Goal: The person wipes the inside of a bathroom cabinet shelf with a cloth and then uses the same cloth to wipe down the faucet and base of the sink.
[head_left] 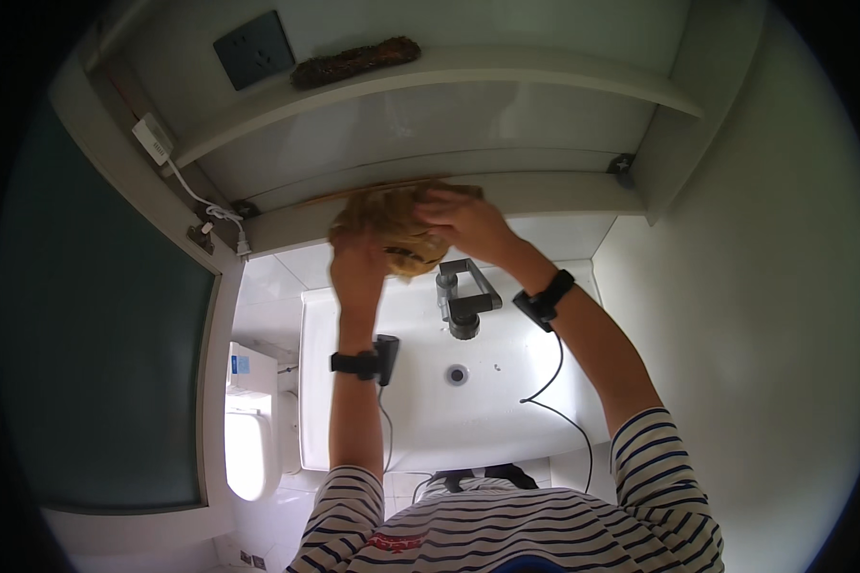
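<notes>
Both hands are raised beyond the sink at the lower ledge of the cabinet. Between them is a crumpled yellow-brown piece (pixel 413 256) with dark marks, cloth or a soft bag; I cannot tell which. My left hand (pixel 357 256) grips its near left side, the fingers partly hidden and a little blurred. From the right, my right hand (pixel 470 225) has its fingers curled over the upper right part. The piece lies against the front of the ledge (pixel 545 196).
Below is a white sink (pixel 401 430) with a grey faucet (pixel 463 306) rising close under my hands. An upper shelf (pixel 506 69) holds a dark, rough, long object (pixel 355 63). A white plug with cable (pixel 153 138) hangs at left, beside a mirrored door (pixel 115 315). Cables trail from my wrist straps.
</notes>
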`<action>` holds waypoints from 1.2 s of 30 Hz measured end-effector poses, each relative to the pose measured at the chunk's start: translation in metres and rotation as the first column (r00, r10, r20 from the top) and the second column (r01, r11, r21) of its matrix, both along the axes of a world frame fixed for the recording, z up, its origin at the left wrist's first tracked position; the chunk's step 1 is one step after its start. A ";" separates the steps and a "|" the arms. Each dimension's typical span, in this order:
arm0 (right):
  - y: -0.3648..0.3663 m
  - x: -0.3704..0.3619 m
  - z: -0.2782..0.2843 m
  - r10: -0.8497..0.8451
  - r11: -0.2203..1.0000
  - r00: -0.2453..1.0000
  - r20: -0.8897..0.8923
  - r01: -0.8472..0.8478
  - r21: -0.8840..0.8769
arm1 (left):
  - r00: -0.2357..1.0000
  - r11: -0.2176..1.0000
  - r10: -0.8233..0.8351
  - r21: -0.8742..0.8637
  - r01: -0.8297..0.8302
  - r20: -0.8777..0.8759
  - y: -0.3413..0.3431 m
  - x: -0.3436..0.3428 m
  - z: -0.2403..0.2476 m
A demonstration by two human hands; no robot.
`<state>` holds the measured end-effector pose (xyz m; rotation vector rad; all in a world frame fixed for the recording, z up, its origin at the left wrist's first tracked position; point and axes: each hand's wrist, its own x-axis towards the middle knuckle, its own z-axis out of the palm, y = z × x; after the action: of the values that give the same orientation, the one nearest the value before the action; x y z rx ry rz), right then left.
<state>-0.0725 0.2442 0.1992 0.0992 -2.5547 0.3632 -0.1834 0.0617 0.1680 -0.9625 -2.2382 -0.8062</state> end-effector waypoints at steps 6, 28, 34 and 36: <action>0.067 0.105 -0.016 -0.314 0.949 0.935 -0.163 0.313 -0.034 | 0.706 0.810 -0.425 -0.111 0.576 0.567 0.023 0.105 0.036; -0.052 0.386 -0.125 -0.764 0.555 0.645 -0.027 0.636 -0.536 | 0.403 0.644 -0.470 -0.007 0.765 0.785 -0.112 0.233 -0.124; -0.049 0.363 -0.124 -0.594 0.683 0.799 0.095 0.563 -0.466 | 0.334 0.720 -0.147 -0.131 0.681 0.931 -0.217 0.248 -0.155; -0.045 0.356 -0.126 -0.573 0.699 0.815 0.090 0.543 -0.466 | -0.034 0.696 -0.179 0.151 0.702 0.983 -0.233 0.268 -0.146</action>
<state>0.2836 0.1996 0.0736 -0.8272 -2.2082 0.7073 0.0846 -0.1715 0.0221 -1.8919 -3.3608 -1.7430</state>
